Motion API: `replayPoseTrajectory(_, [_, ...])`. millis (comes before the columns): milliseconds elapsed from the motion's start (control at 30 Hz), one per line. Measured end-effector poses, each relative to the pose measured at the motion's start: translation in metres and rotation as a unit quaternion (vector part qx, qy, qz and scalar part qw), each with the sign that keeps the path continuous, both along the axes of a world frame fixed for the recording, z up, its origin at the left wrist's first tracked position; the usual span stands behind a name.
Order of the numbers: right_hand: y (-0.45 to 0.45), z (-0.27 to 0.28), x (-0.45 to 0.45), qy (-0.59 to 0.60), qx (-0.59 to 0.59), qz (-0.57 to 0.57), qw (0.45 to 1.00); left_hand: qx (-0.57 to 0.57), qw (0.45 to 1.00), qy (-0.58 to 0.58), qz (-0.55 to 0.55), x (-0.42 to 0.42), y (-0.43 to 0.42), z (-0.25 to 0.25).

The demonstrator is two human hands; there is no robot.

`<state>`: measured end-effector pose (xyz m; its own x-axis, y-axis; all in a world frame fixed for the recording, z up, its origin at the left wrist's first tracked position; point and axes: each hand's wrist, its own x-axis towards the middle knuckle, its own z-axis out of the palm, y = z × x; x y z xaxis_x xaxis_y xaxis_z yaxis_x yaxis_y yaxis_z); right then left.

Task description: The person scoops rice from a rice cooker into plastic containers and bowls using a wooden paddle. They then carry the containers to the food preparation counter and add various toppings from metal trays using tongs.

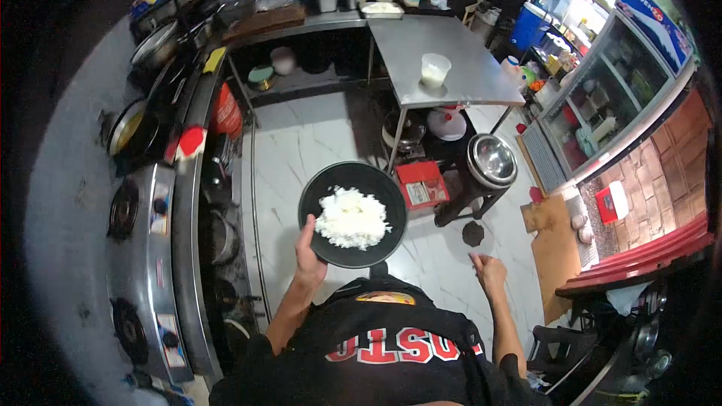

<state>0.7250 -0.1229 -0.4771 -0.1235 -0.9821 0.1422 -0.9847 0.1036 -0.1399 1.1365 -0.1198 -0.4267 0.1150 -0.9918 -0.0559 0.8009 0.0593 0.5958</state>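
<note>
Holding a dark round pan (353,175) of white rice (353,218) above the tiled floor (301,135)

Gripping the pan in front of the body by its near left edge with the left hand (310,257), thumb up along the rim; cannot see the other fingers, hidden beneath. Showing the rice heaped loosely in the middle, with dark bare metal all round. Holding the right hand (491,271) well apart from the pan, with fingers partly curled and a tip poking forward; cannot tell whether pinching anything.

Standing before a steel desk (410,37), topped by a clear plastic tub (435,71) with something white inside. Beneath and near it, seeing a red box (423,184) on the floor and, just right, shiny metal bowls (494,159) nested on a dark stand. To the left, facing a gas stove (153,256); to the right, a glass-front fridge (605,109) and a piece of cardboard (555,252).
</note>
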Motion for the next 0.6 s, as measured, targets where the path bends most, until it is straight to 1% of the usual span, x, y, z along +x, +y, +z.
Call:
replayPoseTrajectory(33, [-0.001, 0.02, 0.007, -0.067, -0.044, 0.032, 0.996, 0.004, 0.999, -0.013, 0.031, -0.007, 0.006, 0.006])
replayPoseTrajectory(67, [-0.014, 0.033, -0.001, -0.095, -0.058, 0.049, 0.993, -0.009, 1.0, 0.013, 0.025, -0.014, 0.0, 0.021])
replayPoseTrajectory(100, [-0.027, 0.031, -0.006, -0.127, -0.069, 0.081, 0.986, -0.01, 0.999, 0.004, 0.037, -0.017, 0.004, 0.02])
replayPoseTrajectory(167, [-0.053, 0.05, -0.002, -0.125, -0.041, 0.111, 0.985, -0.004, 0.998, -0.018, 0.065, -0.024, 0.013, 0.022])
replayPoseTrajectory(200, [-0.065, 0.059, 0.0, -0.125, -0.044, 0.113, 0.985, -0.009, 0.996, -0.01, 0.087, -0.029, 0.015, 0.02])
replayPoseTrajectory(267, [-0.086, 0.079, 0.005, -0.13, -0.129, 0.185, 0.966, -0.018, 0.991, -0.028, 0.127, -0.038, 0.021, 0.017])
replayPoseTrajectory(300, [-0.098, 0.087, 0.0, -0.142, -0.153, 0.182, 0.961, 0.04, 0.989, -0.024, 0.137, -0.04, 0.015, 0.02])
replayPoseTrajectory(333, [-0.112, 0.087, 0.003, -0.16, -0.174, 0.192, 0.953, 0.037, 0.988, -0.023, 0.145, -0.038, 0.015, 0.015])
replayPoseTrajectory(400, [-0.136, 0.092, 0.003, -0.174, -0.178, 0.215, 0.944, -0.02, 0.986, -0.02, 0.166, -0.039, 0.01, 0.007])
replayPoseTrajectory(433, [-0.145, 0.095, 0.0, -0.2, -0.194, 0.204, 0.938, -0.012, 0.982, -0.046, 0.185, -0.043, 0.014, 0.011])
replayPoseTrajectory(467, [-0.148, 0.099, -0.006, -0.225, -0.21, 0.193, 0.932, -0.015, 0.981, -0.045, 0.189, -0.047, 0.016, 0.01])
replayPoseTrajectory(500, [-0.147, 0.108, -0.014, -0.236, -0.194, 0.204, 0.93, -0.017, 0.98, -0.048, 0.193, -0.049, 0.02, 0.012])
replayPoseTrajectory(533, [-0.144, 0.12, -0.021, -0.222, -0.189, 0.18, 0.939, -0.02, 0.981, -0.049, 0.186, -0.05, 0.014, 0.015])
replayPoseTrajectory(600, [-0.134, 0.132, -0.026, -0.221, -0.139, 0.161, 0.952, -0.044, 0.977, -0.067, 0.197, -0.053, 0.02, 0.021])
